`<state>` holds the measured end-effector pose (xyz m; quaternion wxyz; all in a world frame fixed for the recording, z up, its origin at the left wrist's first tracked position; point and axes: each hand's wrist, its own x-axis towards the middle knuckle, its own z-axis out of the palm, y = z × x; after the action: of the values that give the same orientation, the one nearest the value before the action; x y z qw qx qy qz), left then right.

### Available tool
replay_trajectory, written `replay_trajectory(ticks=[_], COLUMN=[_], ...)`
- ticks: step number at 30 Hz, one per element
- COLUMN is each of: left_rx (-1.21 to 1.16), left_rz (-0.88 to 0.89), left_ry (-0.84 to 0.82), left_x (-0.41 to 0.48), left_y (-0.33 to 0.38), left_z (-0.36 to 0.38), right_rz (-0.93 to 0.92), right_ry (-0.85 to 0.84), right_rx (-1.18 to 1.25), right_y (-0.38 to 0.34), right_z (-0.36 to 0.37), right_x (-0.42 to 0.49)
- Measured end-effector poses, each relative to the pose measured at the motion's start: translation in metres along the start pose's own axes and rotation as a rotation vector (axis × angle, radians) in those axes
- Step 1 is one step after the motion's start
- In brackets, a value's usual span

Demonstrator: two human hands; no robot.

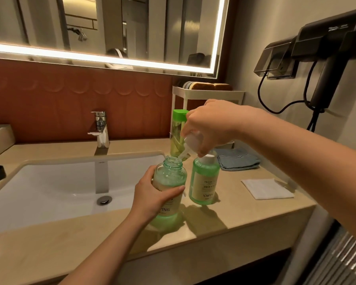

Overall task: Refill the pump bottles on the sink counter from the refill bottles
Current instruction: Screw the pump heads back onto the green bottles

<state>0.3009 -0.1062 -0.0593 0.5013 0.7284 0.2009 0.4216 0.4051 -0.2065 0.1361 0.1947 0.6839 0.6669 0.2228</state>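
Note:
My left hand grips an open green bottle with a cream label, standing on the counter right of the sink; its neck is uncapped and only its lower part holds green liquid. My right hand holds a white pump head tilted just above that bottle's mouth, its stem pointing down toward the opening. A second green bottle, nearly full and topped with a white cap, stands right beside the first. Behind them is a tall yellowish bottle with a green lid.
The white sink basin and chrome faucet lie to the left. A folded blue cloth and a white folded cloth rest on the beige counter at right. A white rack and wall-hung hair dryer are behind.

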Motion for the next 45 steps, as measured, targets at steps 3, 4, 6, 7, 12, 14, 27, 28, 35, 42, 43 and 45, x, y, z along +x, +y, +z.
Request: replay_trajectory(ticks=[3,4,6,7,12,14,27,28,35,42,43,45], left_rx=[0.006,0.01,0.019,0.022,0.014,0.005,-0.011,-0.004,-0.007,-0.048,-0.043,-0.01], left_rz=[0.005,0.009,0.01,0.006,-0.029,-0.046,-0.092,-0.085,-0.087,-0.082,-0.067,-0.037], left_ry=[-0.012,-0.016,-0.021,-0.021,-0.016,-0.028,-0.126,-0.131,-0.22,-0.26,-0.233,-0.209], left_x=[-0.003,-0.004,-0.006,-0.006,-0.008,-0.009,-0.01,-0.01,-0.005,-0.005,-0.005,-0.005], left_y=[0.0,0.0,-0.001,-0.003,-0.009,-0.009,-0.008,-0.009,-0.013,-0.008,-0.007,-0.004], left_z=[0.007,0.008,0.01,0.011,0.011,0.011,0.004,0.004,-0.004,-0.012,-0.011,-0.008], right_rz=[-0.024,-0.037,-0.053,-0.051,-0.054,-0.061,0.106,0.136,0.156,0.184,0.197,0.224], right_ry=[0.0,0.001,-0.004,-0.016,-0.074,-0.094,0.114,0.128,0.068,0.213,0.248,0.31], right_rx=[-0.005,-0.018,0.008,0.049,0.171,0.197,0.999,1.064,1.372,1.398,1.391,1.402], right_y=[-0.012,-0.015,-0.02,-0.022,-0.027,-0.03,-0.03,-0.029,-0.048,-0.056,-0.057,-0.06], right_z=[0.0,0.0,0.002,0.002,0.007,0.011,0.037,0.043,0.084,0.094,0.095,0.096], right_x=[0.011,0.014,0.019,0.021,0.033,0.036,0.008,0.003,-0.007,0.004,0.004,0.005])
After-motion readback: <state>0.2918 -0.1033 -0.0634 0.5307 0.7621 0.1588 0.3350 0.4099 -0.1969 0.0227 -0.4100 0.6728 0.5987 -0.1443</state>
